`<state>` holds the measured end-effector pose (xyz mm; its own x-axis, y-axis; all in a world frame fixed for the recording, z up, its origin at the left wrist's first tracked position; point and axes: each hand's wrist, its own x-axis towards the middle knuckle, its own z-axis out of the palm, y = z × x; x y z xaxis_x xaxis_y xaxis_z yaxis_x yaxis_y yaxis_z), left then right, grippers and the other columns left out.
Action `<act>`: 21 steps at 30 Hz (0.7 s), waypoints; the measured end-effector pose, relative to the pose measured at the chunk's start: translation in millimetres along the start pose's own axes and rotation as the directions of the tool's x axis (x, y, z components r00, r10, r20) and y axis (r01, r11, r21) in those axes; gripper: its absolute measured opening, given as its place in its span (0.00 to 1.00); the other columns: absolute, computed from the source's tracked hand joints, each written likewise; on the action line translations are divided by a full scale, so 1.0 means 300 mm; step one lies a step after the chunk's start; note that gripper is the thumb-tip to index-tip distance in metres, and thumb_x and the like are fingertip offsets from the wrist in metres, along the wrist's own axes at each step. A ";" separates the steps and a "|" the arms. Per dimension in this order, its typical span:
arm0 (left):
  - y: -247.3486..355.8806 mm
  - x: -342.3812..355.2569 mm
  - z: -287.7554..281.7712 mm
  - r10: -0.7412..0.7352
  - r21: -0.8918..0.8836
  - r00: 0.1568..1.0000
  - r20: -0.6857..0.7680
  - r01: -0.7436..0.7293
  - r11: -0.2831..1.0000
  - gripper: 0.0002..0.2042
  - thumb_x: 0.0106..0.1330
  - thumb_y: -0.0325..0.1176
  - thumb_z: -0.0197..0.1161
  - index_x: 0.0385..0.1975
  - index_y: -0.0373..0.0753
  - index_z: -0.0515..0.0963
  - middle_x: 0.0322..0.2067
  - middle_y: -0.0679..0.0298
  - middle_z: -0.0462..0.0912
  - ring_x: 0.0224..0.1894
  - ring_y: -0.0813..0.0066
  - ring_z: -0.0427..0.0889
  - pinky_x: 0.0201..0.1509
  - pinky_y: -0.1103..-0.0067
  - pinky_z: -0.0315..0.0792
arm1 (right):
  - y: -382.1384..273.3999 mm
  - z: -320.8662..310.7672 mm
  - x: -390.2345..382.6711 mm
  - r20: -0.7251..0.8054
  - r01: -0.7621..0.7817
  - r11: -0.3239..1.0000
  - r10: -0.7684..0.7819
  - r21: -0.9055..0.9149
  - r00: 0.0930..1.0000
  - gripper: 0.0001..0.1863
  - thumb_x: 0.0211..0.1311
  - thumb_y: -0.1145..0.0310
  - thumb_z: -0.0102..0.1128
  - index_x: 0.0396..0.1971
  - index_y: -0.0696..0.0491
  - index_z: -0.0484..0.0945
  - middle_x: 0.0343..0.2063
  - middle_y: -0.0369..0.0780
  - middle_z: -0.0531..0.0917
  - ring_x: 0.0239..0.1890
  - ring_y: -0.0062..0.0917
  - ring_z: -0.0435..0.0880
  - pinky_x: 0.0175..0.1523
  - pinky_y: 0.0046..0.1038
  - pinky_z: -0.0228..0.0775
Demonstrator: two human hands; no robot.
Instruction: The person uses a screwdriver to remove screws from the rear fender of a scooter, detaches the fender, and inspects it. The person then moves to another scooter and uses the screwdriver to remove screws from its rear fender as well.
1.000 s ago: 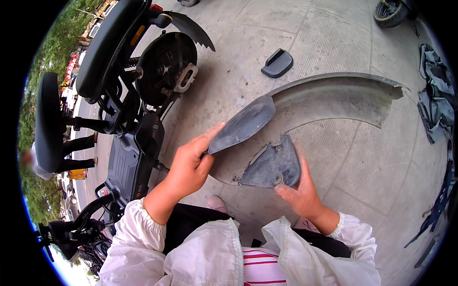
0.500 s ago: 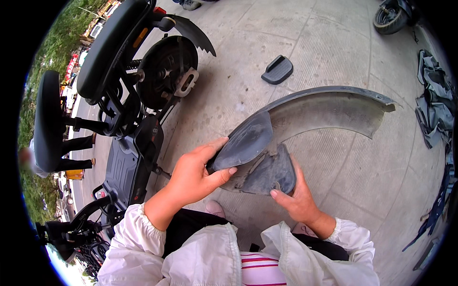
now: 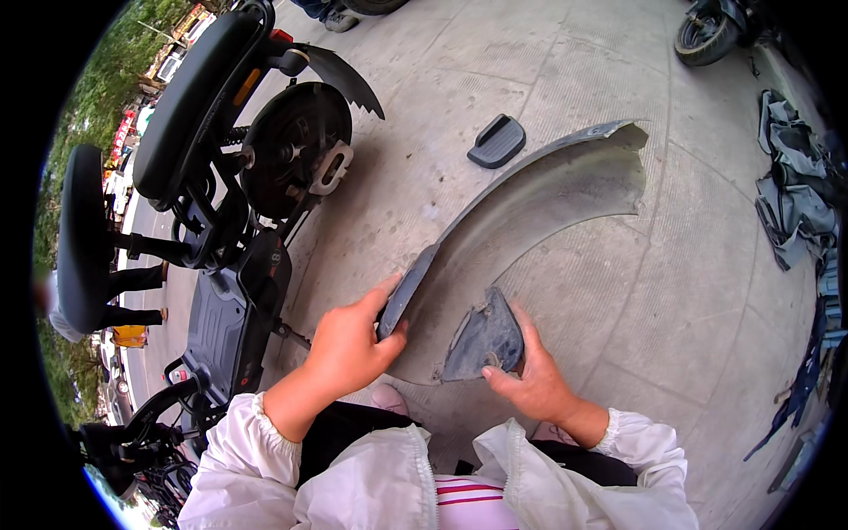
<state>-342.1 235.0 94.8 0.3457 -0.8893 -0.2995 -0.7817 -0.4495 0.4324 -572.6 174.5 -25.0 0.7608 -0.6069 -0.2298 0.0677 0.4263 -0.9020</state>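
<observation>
A scuffed grey plastic mudguard (image 3: pixel 565 177), long and curved, is held in front of me above the pavement. Its hollow side faces me, and the far end with a jagged edge points up and right. My left hand (image 3: pixel 349 340) is closed round the side flap (image 3: pixel 408 291) at the near end, thumb inside and fingers behind. With my right hand (image 3: pixel 534 380) I pinch the opposite flap (image 3: pixel 486 340), a dirty, roughly triangular piece, thumb on its face and fingers behind it. Part of the near end is hidden by my left hand.
An electric bike with a black seat (image 3: pixel 190 115) and a dark footboard (image 3: pixel 216 327) stands left. A black ridged pad (image 3: pixel 497 141) lies on the pavement. Grey cloth (image 3: pixel 795 194) is at the right, and another vehicle's wheel (image 3: pixel 707 40) behind. Other people's shoes (image 3: pixel 338 21) and legs (image 3: pixel 137 283) show.
The mudguard has tilted: its far end has swung up and left, and the left flap has turned nearly edge-on. Both hands keep their grip, the right one slightly lower and further left.
</observation>
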 end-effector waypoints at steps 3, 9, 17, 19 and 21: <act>-0.027 0.011 -0.004 -0.089 -0.058 0.993 0.078 0.093 0.994 0.23 0.59 0.36 0.61 0.55 0.37 0.73 0.17 0.54 0.77 0.19 0.57 0.78 0.28 0.71 0.71 | -0.006 -0.005 0.002 -0.006 -0.052 0.996 0.052 0.078 0.999 0.50 0.58 0.72 0.66 0.70 0.62 0.38 0.63 0.50 0.61 0.63 0.32 0.66 0.66 0.32 0.61; -0.130 0.025 0.029 -0.150 -0.296 0.970 0.193 0.203 0.933 0.15 0.63 0.34 0.58 0.46 0.33 0.75 0.19 0.60 0.77 0.22 0.72 0.77 0.30 0.72 0.71 | 0.003 -0.005 0.009 0.030 -0.065 0.995 0.063 0.073 0.998 0.55 0.57 0.67 0.70 0.70 0.60 0.34 0.62 0.52 0.63 0.61 0.35 0.70 0.65 0.35 0.64; -0.050 0.031 -0.007 -0.217 -0.391 0.914 0.344 0.349 0.852 0.14 0.64 0.34 0.59 0.43 0.30 0.76 0.28 0.65 0.80 0.31 0.81 0.75 0.37 0.79 0.71 | 0.001 -0.007 0.005 0.043 -0.049 0.986 0.042 0.160 0.998 0.56 0.57 0.69 0.69 0.71 0.58 0.30 0.64 0.49 0.58 0.65 0.32 0.62 0.68 0.33 0.57; -0.082 0.033 0.002 -0.222 -0.408 0.914 0.339 0.356 0.841 0.11 0.64 0.32 0.59 0.41 0.31 0.77 0.29 0.69 0.79 0.31 0.84 0.73 0.36 0.82 0.69 | 0.007 -0.019 0.007 0.042 -0.028 0.990 0.022 0.140 0.999 0.55 0.56 0.72 0.67 0.71 0.58 0.32 0.63 0.48 0.59 0.65 0.32 0.61 0.69 0.33 0.55; -0.092 0.035 0.004 -0.215 -0.450 0.915 0.341 0.360 0.817 0.10 0.64 0.30 0.59 0.40 0.32 0.77 0.30 0.71 0.79 0.31 0.86 0.73 0.37 0.83 0.68 | 0.016 -0.029 0.013 0.037 -0.006 0.990 0.001 0.142 0.999 0.54 0.56 0.73 0.67 0.71 0.58 0.33 0.64 0.48 0.58 0.65 0.32 0.61 0.69 0.33 0.53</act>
<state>-317.3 238.1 78.6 0.3073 -0.6881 -0.6573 -0.2804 -0.7255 0.6285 -575.0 168.5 -33.2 0.7841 -0.5813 -0.2173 0.1537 0.5211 -0.8395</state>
